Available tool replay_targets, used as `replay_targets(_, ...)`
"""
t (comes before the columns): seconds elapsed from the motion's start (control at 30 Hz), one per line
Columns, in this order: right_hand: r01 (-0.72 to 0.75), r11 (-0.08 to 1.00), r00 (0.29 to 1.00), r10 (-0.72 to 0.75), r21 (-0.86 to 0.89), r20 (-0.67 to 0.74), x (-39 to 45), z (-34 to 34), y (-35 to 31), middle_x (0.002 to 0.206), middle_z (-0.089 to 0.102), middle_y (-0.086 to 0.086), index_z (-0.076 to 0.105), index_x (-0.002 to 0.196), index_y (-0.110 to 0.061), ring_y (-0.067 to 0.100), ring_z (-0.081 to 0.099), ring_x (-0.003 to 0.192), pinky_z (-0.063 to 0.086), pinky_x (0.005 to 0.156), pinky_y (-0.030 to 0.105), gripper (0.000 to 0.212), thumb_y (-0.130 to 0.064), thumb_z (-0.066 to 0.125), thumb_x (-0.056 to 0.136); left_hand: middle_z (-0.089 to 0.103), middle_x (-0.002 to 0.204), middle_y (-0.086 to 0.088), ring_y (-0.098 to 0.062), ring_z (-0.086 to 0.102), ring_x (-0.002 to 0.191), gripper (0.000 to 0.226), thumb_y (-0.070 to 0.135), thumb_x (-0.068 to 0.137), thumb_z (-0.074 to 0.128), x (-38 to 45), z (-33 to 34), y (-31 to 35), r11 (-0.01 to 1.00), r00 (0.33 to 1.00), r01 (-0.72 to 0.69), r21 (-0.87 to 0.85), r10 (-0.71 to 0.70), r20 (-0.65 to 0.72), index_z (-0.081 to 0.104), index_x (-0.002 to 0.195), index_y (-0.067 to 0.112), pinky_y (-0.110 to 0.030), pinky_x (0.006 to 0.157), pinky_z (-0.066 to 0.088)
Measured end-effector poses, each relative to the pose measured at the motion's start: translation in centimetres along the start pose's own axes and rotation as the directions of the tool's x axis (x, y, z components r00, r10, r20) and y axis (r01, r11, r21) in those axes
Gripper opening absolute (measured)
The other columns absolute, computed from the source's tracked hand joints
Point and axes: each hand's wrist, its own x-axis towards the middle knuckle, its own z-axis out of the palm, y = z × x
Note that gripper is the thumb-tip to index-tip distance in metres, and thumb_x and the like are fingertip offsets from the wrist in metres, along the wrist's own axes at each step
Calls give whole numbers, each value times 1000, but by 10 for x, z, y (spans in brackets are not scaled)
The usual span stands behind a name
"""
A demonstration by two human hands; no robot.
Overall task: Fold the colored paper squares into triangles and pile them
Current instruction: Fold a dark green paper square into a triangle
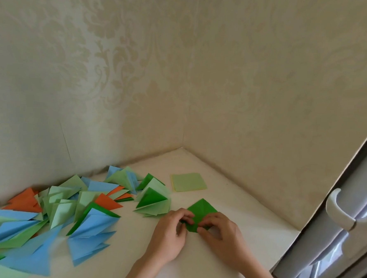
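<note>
A dark green paper square [201,211] lies on the white table [249,209], partly folded, its far corner pointing away from me. My left hand [171,234] pinches its near left edge with curled fingertips. My right hand [221,235] pinches the near right edge in the same way. A small stack of unfolded light green and yellow squares [188,181] sits beyond the hands. To the left spreads a wide heap of folded triangles [71,209] in blue, light green, dark green and orange.
Patterned beige walls [182,74] meet in a corner right behind the table. A white door with a curved handle [337,209] stands at the right, close to the table's right edge.
</note>
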Motion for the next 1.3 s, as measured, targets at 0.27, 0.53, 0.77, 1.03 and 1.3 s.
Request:
replay_targets(0.27, 73, 997, 997, -72, -31, 39, 6, -14, -6, 86, 59, -13, 62, 87, -26, 1, 52, 80, 37, 67, 12, 3, -24, 63, 90, 57, 111, 10, -1, 49, 105, 38, 4, 79, 55, -3, -9, 2, 975, 991, -135, 176, 129, 43, 62, 113, 21, -10, 93, 36)
replay_targets(0.53, 67, 997, 997, -68, 48, 35, -4, -18, 2, 89, 65, -19, 62, 87, -34, -4, 59, 89, 39, 74, 7, 17, -27, 75, 79, 64, 88, 9, -11, 53, 84, 10, 12, 83, 63, -1, -13, -1, 933, 979, -201, 297, 202, 28, 69, 87, 20, -24, 75, 43)
replay_targets(0.77, 165, 985, 986, -164, -54, 39, -8, -13, 11, 107, 58, -25, 74, 94, -26, -10, 55, 99, 38, 87, 6, 33, -54, 64, 80, 62, 82, 14, -6, 51, 81, 6, 19, 86, 66, 1, -9, 2, 940, 982, -180, 288, 188, 0, 67, 88, 25, -25, 74, 43)
replay_targets(1.03, 53, 994, 984, -68, -95, -166, 1, 11, 8, 91, 57, -15, 69, 72, -19, -3, 55, 81, 36, 72, 3, 16, -32, 74, 79, 45, 76, 15, -14, 50, 76, 22, 24, 84, 71, 6, 9, 2, 961, 985, -80, 266, 116, -126, 63, 104, 22, -30, 70, 43)
replay_targets(1.3, 3, 996, 981, -21, -93, -195, 1, 15, 9, 85, 52, -15, 53, 66, -28, 3, 53, 80, 38, 70, 11, 26, -32, 77, 74, 49, 75, 16, -12, 47, 72, 35, 26, 75, 78, 9, 14, -4, 956, 982, -69, 286, 116, -152, 59, 105, 25, -29, 66, 42)
